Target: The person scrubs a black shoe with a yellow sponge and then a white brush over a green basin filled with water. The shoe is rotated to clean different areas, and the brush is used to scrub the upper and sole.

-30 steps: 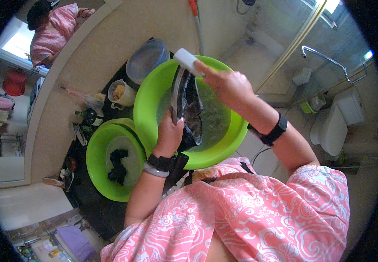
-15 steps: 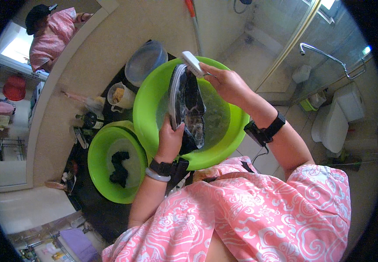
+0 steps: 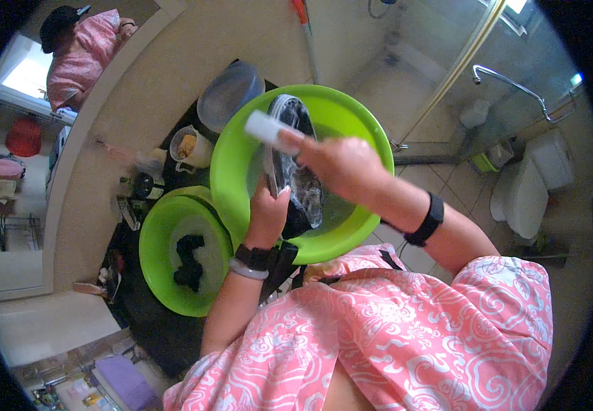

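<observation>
With the left hand [image 3: 267,214] gripping the dark shoe [image 3: 295,164] upright over the big green basin [image 3: 372,130], the right hand [image 3: 337,163], closed on a white brush [image 3: 267,128], should scrub firmly, keeping drips inside the basin.

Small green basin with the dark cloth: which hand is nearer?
Left. The left hand holds the dark shoe over the large green basin, beside the small green basin. The right hand is farther off, gripping a white brush.
</observation>
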